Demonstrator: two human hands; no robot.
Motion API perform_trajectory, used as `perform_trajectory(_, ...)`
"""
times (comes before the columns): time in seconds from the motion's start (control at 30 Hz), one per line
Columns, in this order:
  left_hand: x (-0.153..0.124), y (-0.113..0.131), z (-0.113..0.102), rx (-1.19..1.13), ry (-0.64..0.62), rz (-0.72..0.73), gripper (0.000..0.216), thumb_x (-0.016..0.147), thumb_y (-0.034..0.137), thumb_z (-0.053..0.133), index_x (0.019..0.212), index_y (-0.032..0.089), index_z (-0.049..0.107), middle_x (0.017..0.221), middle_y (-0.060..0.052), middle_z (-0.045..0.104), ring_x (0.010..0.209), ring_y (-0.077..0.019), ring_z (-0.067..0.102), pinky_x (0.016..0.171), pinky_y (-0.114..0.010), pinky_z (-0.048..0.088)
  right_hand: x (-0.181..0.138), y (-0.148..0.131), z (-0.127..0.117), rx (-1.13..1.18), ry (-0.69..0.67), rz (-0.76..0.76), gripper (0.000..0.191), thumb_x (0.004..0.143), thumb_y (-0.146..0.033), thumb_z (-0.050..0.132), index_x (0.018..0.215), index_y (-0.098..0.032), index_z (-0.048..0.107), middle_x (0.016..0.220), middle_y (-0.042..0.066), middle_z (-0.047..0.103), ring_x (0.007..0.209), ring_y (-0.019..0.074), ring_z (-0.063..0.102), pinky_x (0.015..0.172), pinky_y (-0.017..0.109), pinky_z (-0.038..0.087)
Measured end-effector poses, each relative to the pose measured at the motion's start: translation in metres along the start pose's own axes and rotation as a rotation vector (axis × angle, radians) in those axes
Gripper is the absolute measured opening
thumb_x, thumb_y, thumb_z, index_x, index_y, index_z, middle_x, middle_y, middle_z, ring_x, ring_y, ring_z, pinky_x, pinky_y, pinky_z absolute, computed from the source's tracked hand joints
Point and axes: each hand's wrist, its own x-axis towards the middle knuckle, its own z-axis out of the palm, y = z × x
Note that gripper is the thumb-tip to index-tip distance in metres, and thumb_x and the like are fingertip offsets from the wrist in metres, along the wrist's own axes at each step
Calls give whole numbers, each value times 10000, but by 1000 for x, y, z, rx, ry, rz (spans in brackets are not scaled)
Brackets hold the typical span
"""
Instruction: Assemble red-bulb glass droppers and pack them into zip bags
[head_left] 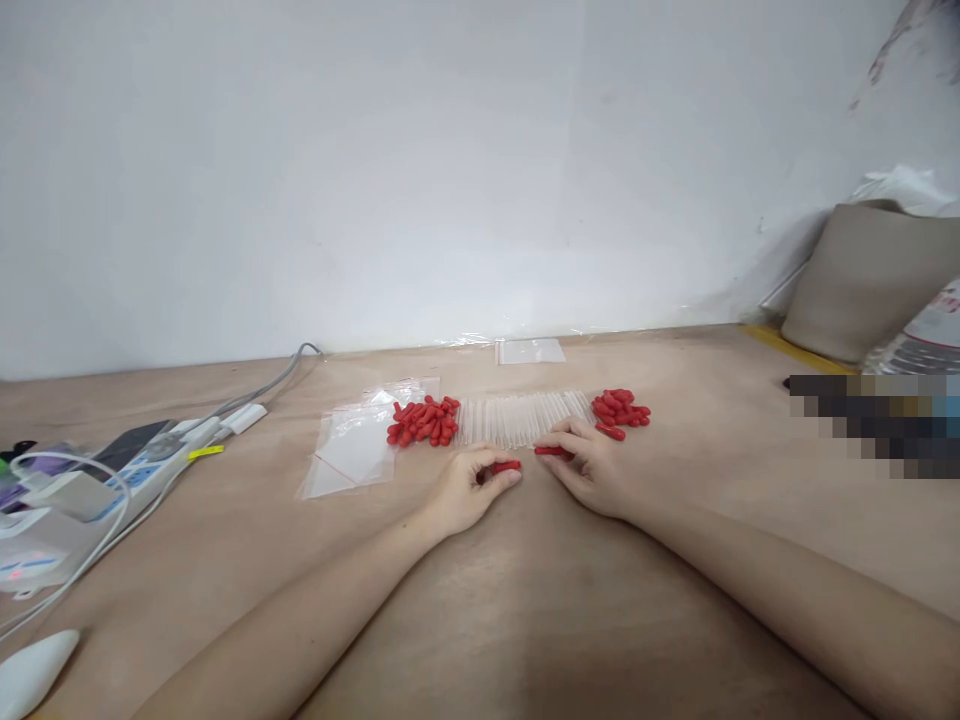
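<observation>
My left hand (476,485) pinches a red rubber dropper bulb (507,466) between thumb and fingers, low over the table. Facing it, my right hand (589,468) holds another red bulb (551,451), its fingertips close to the near ends of the glass tubes. Those clear thin tubes (517,420) lie side by side in a row just beyond both hands. To the left of the row is a heap of red bulbs (424,421); a second heap (619,406) lies to the right, with one loose bulb (611,432) beside my right hand.
Clear plastic bags (352,455) lie under and beside the left heap, and another bag (531,351) is near the wall. A power strip (142,480) with cables stands at the left. A grey-brown container (862,280) and a plastic bottle (926,330) are at the right.
</observation>
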Motion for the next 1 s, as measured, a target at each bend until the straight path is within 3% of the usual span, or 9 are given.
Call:
perform_trajectory(0.13,-1,1,0,42,14,-3,209,813,331,523,910,193,647,815,-33,603,662,-128,538,588,-239,436,2,-6,-2,4,-34,1,184,803,-178,469,918,-203,610,850,55,541,665,116,530,559,247,466)
perform_trajectory(0.33,14,-9,-25,412,246,125,193,833,270,479,928,204,634,894,-54,529,858,-174,523,758,-303,448,1,-3,-1,-19,-15,39,185,804,-182,466,916,-211,611,837,52,545,660,124,531,563,264,468)
perform_trajectory(0.5,36,-26,-67,551,357,-76,246,826,224,437,1037,183,558,864,-49,511,716,-148,562,669,-290,462,1,-3,-3,-17,-53,20,192,799,-159,457,911,-211,604,852,53,540,675,125,525,581,265,465)
perform_trajectory(0.57,42,-28,-76,556,365,-154,269,797,259,483,1056,191,514,813,-27,552,660,-146,566,628,-281,454,1,-5,-4,-30,-60,12,190,796,-149,457,898,-207,606,842,49,540,654,116,515,575,257,459)
perform_trajectory(0.67,50,-28,-80,585,340,-263,217,763,353,518,926,211,516,740,7,603,584,-143,561,558,-262,428,2,-6,-5,-34,-64,-2,192,792,-148,461,903,-204,607,836,51,540,655,117,515,575,257,457)
perform_trajectory(0.8,59,-26,-73,633,214,-336,182,746,391,511,789,216,542,610,27,606,539,-147,560,576,-266,421,0,-4,-3,-33,-58,-12,186,795,-156,464,906,-210,604,848,51,541,668,122,525,578,262,462)
perform_trajectory(0.87,63,-27,-69,705,174,-329,202,734,407,515,720,212,564,602,9,603,607,-173,577,645,-295,424,-1,-2,-2,-27,-63,-10,182,795,-155,467,906,-210,600,856,51,538,656,119,523,563,258,460)
perform_trajectory(1.0,67,-28,-67,868,243,-283,271,679,470,553,626,210,608,763,-54,604,864,-259,542,806,-395,370,-2,1,-3,-11,-67,-12,193,796,-153,466,927,-211,596,855,53,531,666,124,522,559,259,458)
